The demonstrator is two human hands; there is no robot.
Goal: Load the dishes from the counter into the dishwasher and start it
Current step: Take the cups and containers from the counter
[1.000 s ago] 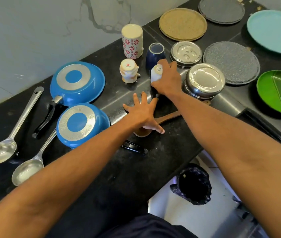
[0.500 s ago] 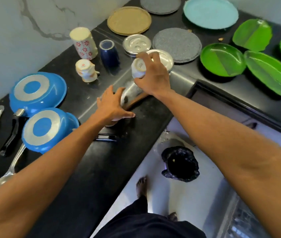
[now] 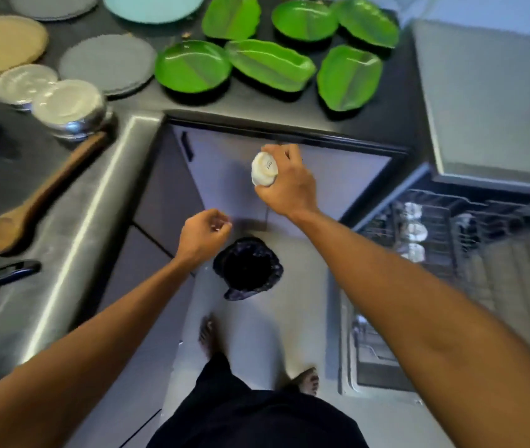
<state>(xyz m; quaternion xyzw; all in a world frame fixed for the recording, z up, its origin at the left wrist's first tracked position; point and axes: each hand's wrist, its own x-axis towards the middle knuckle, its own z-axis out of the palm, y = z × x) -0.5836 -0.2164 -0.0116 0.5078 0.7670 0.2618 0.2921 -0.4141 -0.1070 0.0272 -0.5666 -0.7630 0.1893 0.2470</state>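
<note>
Bin (image 3: 248,270) with black liner (image 3: 237,294) stands on pale floor (image 3: 257,334), in the inside corner of the units. Grey cabinet doors (image 3: 163,192) behind and left of bin. One dark handle (image 3: 187,146) near door top; motion blur throughout

Counter (image 3: 250,103), far edge: six green dishes (image 3: 192,66), one pale blue plate (image 3: 153,6), two grey round mats (image 3: 108,64), one tan round mat (image 3: 1,45). Left edge: two upturned steel bowls (image 3: 68,106), one wooden spoon (image 3: 40,192), one black handle (image 3: 1,274). Off the counter: one white cup (image 3: 265,169), one black bin (image 3: 247,270). Items in the dishwasher rack (image 3: 483,227): blurred, not countable.
</note>
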